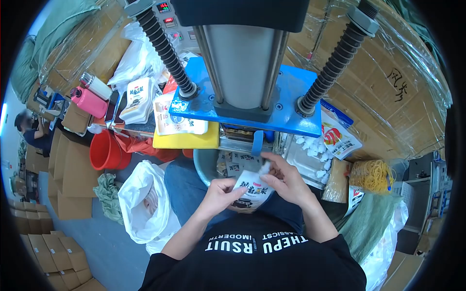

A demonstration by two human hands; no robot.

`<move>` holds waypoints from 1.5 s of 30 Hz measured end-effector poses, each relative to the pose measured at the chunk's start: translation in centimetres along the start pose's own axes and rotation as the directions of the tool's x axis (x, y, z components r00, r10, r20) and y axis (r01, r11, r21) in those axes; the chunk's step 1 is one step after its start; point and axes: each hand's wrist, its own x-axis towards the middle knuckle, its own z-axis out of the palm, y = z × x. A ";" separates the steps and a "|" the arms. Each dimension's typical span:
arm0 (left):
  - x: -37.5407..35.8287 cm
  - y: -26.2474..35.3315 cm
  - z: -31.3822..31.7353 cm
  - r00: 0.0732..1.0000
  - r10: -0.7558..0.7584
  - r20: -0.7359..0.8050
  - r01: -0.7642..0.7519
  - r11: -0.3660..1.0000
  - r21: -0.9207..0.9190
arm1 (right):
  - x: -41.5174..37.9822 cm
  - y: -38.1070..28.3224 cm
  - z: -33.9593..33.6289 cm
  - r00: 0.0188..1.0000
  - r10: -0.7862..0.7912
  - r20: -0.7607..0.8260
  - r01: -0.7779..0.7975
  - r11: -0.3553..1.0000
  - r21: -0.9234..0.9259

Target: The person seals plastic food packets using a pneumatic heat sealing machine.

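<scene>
Over my lap, a white printed pouch (252, 188) with dark characters and a bowl picture is held in front of the press. My left hand (219, 195) grips its left edge, thumb on the printed face. At its upper right corner, my right hand (287, 180) has thumb and fingers closed on a small white corner piece (265, 168). Just beyond the hands, a light green tub (200, 162) contains several printed pouches (238, 162). Above it stands the press's blue plate (291, 97), with a blue strip (257, 143) hanging below.
A metal tray (303, 167) with white scraps lies to the right, near yellow rubber bands (373, 176). Stacked pouches (180, 116) rest on a yellow block (187, 138). Left are a red bucket (108, 150) and an open white sack (141, 203). A person (36, 133) is far left.
</scene>
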 end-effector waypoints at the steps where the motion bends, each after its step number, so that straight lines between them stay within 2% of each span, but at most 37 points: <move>1: 0.5 0.0 -0.5 1.000 -0.026 -0.012 0.027 0.998 0.062 | -0.1 0.1 -0.4 0.996 0.090 0.011 -0.090 0.993 0.075; 2: 1.3 0.0 -0.6 0.998 0.004 -0.064 -0.006 0.999 -0.033 | 0.0 0.1 -1.3 0.996 0.057 -0.068 -0.059 0.998 -0.033; 4: 3.2 1.0 -0.8 0.987 0.016 -0.161 -0.052 0.974 -0.219 | -0.5 -0.4 -4.3 0.987 0.062 -0.151 -0.101 0.959 -0.264; 6: 5.1 1.6 -1.5 0.980 0.026 -0.199 -0.080 0.960 -0.269 | -2.0 -0.4 -7.5 0.975 0.081 -0.208 -0.192 0.778 -0.598; 7: 6.3 0.9 -2.1 0.979 0.017 -0.201 -0.072 0.960 -0.270 | -2.9 0.4 -8.7 0.976 0.077 -0.202 -0.186 0.777 -0.601; 9: 7.3 0.9 -2.4 0.979 0.019 -0.205 -0.080 0.953 -0.291 | -4.4 1.8 -9.8 0.973 0.165 -0.161 -0.222 0.490 -0.843; 12: 7.6 1.4 -1.4 0.974 0.026 -0.226 -0.097 0.946 -0.310 | -5.0 2.9 -7.7 0.952 0.118 -0.281 -0.304 0.446 -0.842; 14: 7.4 1.2 -1.5 0.965 0.032 -0.260 -0.114 0.946 -0.305 | -4.4 3.7 -7.1 0.947 0.081 -0.310 -0.307 0.507 -0.805; 16: 7.2 2.1 -3.0 0.984 0.028 -0.174 -0.046 0.994 -0.102 | -2.7 3.4 -6.9 0.967 0.048 -0.250 -0.220 0.650 -0.727; 17: 6.6 3.6 -3.8 0.964 0.055 -0.259 -0.011 0.985 0.169 | -2.0 3.3 -7.0 0.968 0.044 -0.246 -0.214 0.653 -0.726; 18: 5.9 6.1 -4.3 0.937 0.104 -0.334 0.050 0.905 0.421 | -1.3 3.2 -7.2 0.979 0.006 -0.204 -0.150 0.701 -0.697; 19: 6.0 6.1 -6.2 0.808 0.451 -0.379 -0.125 0.759 0.639 | -0.9 3.2 -7.2 0.986 -0.032 -0.164 -0.086 0.745 -0.662; 20: 6.0 6.5 -8.1 0.641 0.706 -0.301 -0.116 0.477 0.871 | -0.7 3.7 -7.1 0.987 -0.032 -0.158 -0.081 0.748 -0.659; 21: 5.9 7.0 -9.6 0.455 0.882 -0.119 -0.020 0.144 0.989 | -0.4 4.5 -7.0 0.979 -0.081 -0.187 -0.069 0.731 -0.679; 22: 5.5 5.6 -10.6 0.651 0.757 -0.059 -0.089 0.154 0.984 | 0.1 5.1 -7.0 0.968 -0.135 -0.213 -0.055 0.712 -0.700; 24: 3.7 2.7 -10.7 0.707 0.686 0.172 -0.090 -0.154 0.984 | 0.0 6.3 -7.0 0.956 -0.150 -0.252 -0.060 0.740 -0.670; 25: 2.9 1.9 -10.8 0.660 0.737 0.148 -0.148 -0.066 0.987 | 0.0 6.6 -6.8 0.940 -0.153 -0.306 -0.081 0.768 -0.635; 26: 3.1 1.6 -11.4 0.667 0.728 0.162 -0.157 -0.075 0.985 | -0.1 6.6 -6.5 0.937 -0.144 -0.319 -0.094 0.775 -0.625; 28: 2.9 1.4 -11.3 0.646 0.763 0.027 -0.184 0.121 0.976 | -0.3 6.0 -6.1 0.892 -0.144 -0.428 -0.110 0.850 -0.515; 30: 4.2 2.0 -11.7 0.619 0.786 0.003 -0.175 0.134 0.975 | 0.2 6.4 -6.0 0.891 -0.109 -0.441 -0.123 0.877 -0.464; 31: 4.9 2.8 -11.7 0.613 0.790 -0.016 -0.180 0.160 0.971 | 0.4 6.2 -6.0 0.892 -0.026 -0.451 -0.118 0.950 -0.289; 32: 5.1 3.2 -11.1 0.605 0.787 -0.120 -0.213 0.305 0.928 | 0.4 6.1 -5.9 0.892 0.063 -0.447 -0.120 0.988 -0.101; 33: 4.7 3.6 -10.0 0.603 0.789 -0.118 -0.218 0.305 0.927 | 0.1 5.3 -5.5 0.928 0.039 -0.370 -0.069 0.995 -0.068; 34: 4.0 3.8 -8.7 0.601 0.783 -0.159 -0.230 0.359 0.904 | -0.2 4.0 -4.9 0.954 0.014 -0.299 -0.024 0.999 -0.032; 35: 3.3 3.9 -7.3 0.606 0.770 -0.198 -0.241 0.416 0.877 | -0.5 2.8 -4.5 0.985 -0.028 -0.168 0.009 0.994 -0.113; 37: 2.0 4.4 -4.3 0.682 0.723 -0.110 -0.311 0.423 0.851 | -0.1 1.7 -3.7 0.988 -0.131 0.086 0.148 0.960 -0.236; 39: 1.2 5.2 -2.4 0.783 0.621 -0.043 -0.309 0.448 0.839 | 0.6 -1.2 -3.1 0.993 -0.094 0.066 0.107 0.968 -0.225; 40: 0.8 5.5 -2.0 0.785 0.618 -0.041 -0.311 0.452 0.836 | 1.3 -2.1 -3.1 0.978 -0.164 0.129 0.194 0.943 -0.270; 41: 0.7 6.0 -1.8 0.838 0.544 0.032 -0.336 0.469 0.817 | 2.0 -2.8 -3.2 0.953 -0.235 0.192 0.286 0.907 -0.308; 42: 0.8 6.4 -1.6 0.878 0.466 0.109 -0.357 0.486 0.798 | 2.5 -3.4 -3.2 0.926 -0.252 0.280 0.335 0.890 -0.308; 43: 0.9 6.2 -1.6 0.876 0.470 0.112 -0.361 0.482 0.798 | 2.6 -3.5 -2.9 0.926 -0.256 0.277 0.338 0.889 -0.309; 45: 0.8 5.3 -1.7 0.920 0.327 0.218 -0.391 0.709 0.587 | 2.9 -3.1 -2.2 0.924 -0.254 0.286 0.336 0.896 -0.289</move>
